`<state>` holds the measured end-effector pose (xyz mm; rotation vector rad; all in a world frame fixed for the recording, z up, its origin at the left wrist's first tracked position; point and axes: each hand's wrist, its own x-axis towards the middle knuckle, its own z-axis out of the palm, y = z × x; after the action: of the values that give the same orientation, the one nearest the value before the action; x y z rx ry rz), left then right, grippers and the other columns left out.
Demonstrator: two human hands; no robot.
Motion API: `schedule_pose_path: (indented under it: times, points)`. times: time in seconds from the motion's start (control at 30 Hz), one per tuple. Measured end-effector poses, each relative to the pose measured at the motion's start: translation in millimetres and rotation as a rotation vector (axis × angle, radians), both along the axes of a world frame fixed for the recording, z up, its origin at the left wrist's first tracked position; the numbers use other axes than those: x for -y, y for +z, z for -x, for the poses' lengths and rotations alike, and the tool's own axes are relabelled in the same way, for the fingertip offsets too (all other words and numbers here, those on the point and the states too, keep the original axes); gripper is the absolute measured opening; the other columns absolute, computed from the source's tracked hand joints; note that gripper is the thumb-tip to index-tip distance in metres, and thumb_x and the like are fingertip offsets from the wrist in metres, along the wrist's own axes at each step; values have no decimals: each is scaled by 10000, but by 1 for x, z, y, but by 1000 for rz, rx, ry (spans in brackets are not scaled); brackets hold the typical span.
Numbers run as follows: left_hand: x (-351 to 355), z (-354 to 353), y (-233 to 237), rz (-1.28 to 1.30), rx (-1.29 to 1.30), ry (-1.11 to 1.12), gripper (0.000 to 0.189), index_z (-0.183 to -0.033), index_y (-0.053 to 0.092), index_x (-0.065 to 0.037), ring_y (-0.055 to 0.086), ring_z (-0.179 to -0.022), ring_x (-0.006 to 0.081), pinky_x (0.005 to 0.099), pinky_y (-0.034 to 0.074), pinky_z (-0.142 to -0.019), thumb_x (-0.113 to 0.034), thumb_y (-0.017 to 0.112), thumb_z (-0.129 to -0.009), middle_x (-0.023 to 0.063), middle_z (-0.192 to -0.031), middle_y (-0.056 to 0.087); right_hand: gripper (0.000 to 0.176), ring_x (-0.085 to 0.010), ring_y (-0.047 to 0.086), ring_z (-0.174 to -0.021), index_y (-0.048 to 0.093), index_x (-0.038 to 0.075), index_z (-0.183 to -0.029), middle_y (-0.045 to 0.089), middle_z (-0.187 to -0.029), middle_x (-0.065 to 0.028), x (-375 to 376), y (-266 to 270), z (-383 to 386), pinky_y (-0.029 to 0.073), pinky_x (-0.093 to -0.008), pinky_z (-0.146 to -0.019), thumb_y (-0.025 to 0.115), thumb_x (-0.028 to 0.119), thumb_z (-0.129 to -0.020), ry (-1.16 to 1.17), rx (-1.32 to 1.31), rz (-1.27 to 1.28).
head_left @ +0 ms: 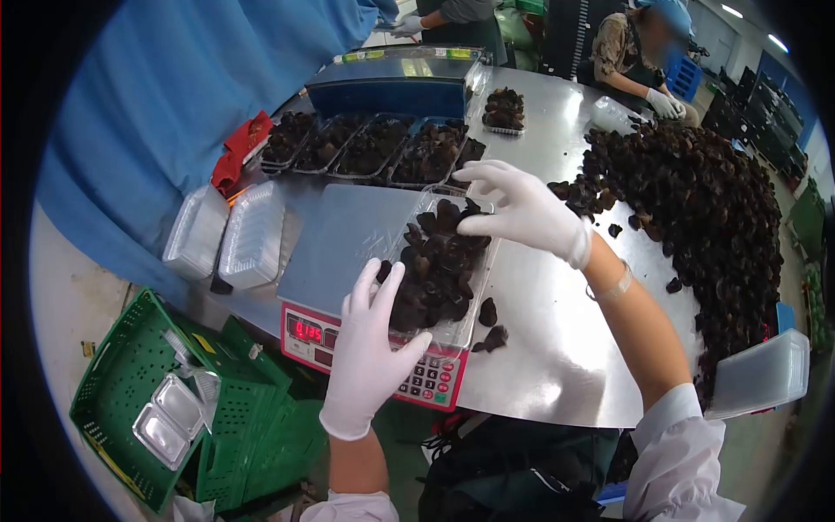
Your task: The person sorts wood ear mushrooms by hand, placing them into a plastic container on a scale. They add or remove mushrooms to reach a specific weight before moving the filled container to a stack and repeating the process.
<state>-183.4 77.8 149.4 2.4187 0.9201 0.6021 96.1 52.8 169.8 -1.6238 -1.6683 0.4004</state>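
A clear plastic tray heaped with wood ear mushrooms [439, 270] sits on the metal pan [326, 244] of a red digital scale [296, 352], whose display reads 0.135. My left hand [370, 348], in a white glove, is at the tray's near left side with fingers stretched and thumb apart. One dark mushroom piece [384, 271] shows at its fingertips. Over the tray's far right corner arches my gloved right hand [531, 213], thumb and fingers spread, the tips close above the mushrooms.
Filled trays [374, 146] line up behind the scale, and another filled tray [504, 111] stands farther back. A large mushroom pile [696, 209] covers the table's right side. Stacked empty trays [252, 235] stand at left, above green crates [226, 418]. A co-worker [639, 61] sits across the table.
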Motion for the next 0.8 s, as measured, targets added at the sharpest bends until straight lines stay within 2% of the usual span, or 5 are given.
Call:
schedule_pose_path:
  times: [0.13,0.23,0.27,0.33,0.8]
  points:
    - [17,7,-23,-209,393,66,600,-1373,559,-40,507,-1287,331,430,389,-1106,4,667,-784,185,-1391,544,45,-227,579,-741,651,36,-948,612,-836,-90,69,-54,13,483,-360,-689,666,45,-907,-298,64,-349]
    - [81,65,-211,-209,592,-138,241,-647,568,-181,454,-514,241,373,420,-729,-320,751,-719,3,-591,450,419,-328,611,-868,653,95,-1042,634,-897,-102,142,-114,48,474,-441,-750,813,382,-781,88,25,-233]
    - [95,29,-133,-634,431,-199,319,-1046,566,-146,478,-751,259,474,466,-825,-388,666,-864,31,-863,490,654,-353,592,-1094,621,101,-1267,628,-1160,-147,157,-119,69,467,-480,-912,767,526,-793,119,292,22]
    - [132,20,-171,-501,542,-163,255,-1015,645,-213,503,-749,249,448,461,-814,-351,714,-811,29,-909,494,708,-345,506,-1263,527,145,-1432,484,-1455,-150,179,-145,101,385,-491,-1093,691,512,-849,166,291,134]
    - [159,9,-216,-225,661,-234,480,-1344,500,-83,450,-1173,345,558,424,-1059,-230,642,-910,168,-1294,440,190,-242,593,-796,599,112,-864,600,-872,-39,187,-174,90,472,-350,-703,735,245,-866,329,3,-46]
